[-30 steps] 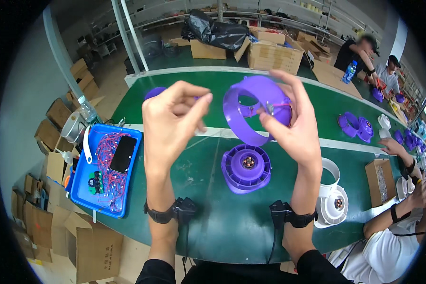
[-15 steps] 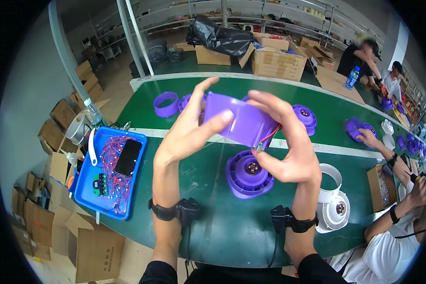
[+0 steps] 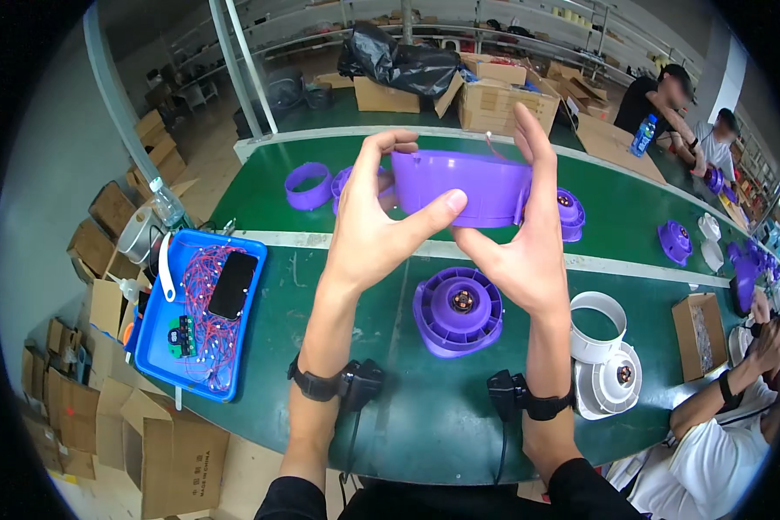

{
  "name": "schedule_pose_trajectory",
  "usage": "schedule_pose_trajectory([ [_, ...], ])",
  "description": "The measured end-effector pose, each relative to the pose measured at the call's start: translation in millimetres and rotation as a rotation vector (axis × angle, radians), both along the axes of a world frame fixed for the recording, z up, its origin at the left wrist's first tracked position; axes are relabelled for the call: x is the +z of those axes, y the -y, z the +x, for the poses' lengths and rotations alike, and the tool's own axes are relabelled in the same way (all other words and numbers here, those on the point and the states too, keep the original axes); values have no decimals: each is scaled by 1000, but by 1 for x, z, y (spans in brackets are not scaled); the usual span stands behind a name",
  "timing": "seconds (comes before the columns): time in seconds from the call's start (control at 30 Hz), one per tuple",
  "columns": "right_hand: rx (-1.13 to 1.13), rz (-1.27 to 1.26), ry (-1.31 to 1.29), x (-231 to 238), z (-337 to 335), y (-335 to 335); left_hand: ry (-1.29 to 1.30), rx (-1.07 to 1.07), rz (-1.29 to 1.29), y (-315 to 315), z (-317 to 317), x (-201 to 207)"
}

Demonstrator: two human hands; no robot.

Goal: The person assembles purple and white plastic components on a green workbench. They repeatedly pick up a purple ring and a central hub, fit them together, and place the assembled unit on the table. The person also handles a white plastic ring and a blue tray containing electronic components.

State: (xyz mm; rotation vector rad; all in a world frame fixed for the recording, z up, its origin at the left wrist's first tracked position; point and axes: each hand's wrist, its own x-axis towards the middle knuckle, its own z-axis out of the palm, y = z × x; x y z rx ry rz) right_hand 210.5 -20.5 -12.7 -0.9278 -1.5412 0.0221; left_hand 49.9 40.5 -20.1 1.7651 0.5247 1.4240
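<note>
Raised above the green table, a purple plastic ring housing [image 3: 485, 186] is held between both my hands. My left hand [image 3: 381, 217] closes on its left side, thumb across the front wall and fingers bent over the top. My right hand [image 3: 524, 234] presses its right side, thumb under the lower edge and fingers stretched up along the wall. A thin red wire with a small white plug [image 3: 491, 146] sticks up behind the upper rim. Below the hands sits a purple finned base [image 3: 458, 314] with a dark round centre, apart from the ring. I wear a black strap with a small device on each wrist.
A blue tray [image 3: 145, 347] at left carries red wires, a phone, a green circuit board and a white-handled tool. White ring [image 3: 596, 355] and white base [image 3: 611, 400] stand at right. More purple rings [image 3: 308, 201] lie behind. Co-workers sit at right near a cardboard box [image 3: 689, 355].
The ring has turned more level and moved slightly right. My right hand has shifted its fingers upward; the wire now shows behind the rim. A co-worker's hand has left a purple part at right.
</note>
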Motion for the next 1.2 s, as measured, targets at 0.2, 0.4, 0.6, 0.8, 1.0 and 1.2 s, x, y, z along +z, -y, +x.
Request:
schedule_pose_trajectory([
  [0.2, 189, 21, 103, 1, 12, 3, 7, 27, 67, 6, -2, 4],
  [0.4, 252, 66, -79, 1, 8, 0, 126, 38, 102, 7, 3, 5],
  [0.6, 269, -125, -321, 4, -4, 6, -2, 106, 213, 9, 7, 3],
  [0.8, 239, -61, -232, -1, 5, 1, -48, 240, 344, 9, 7, 3],
  [1.0, 359, -161, -519, 7, -9, 8, 57, 209, 362, 10, 7, 5],
  [1.2, 385, -168, -510, 2, -5, 5, 103, 135, 423, 12, 10, 1],
])
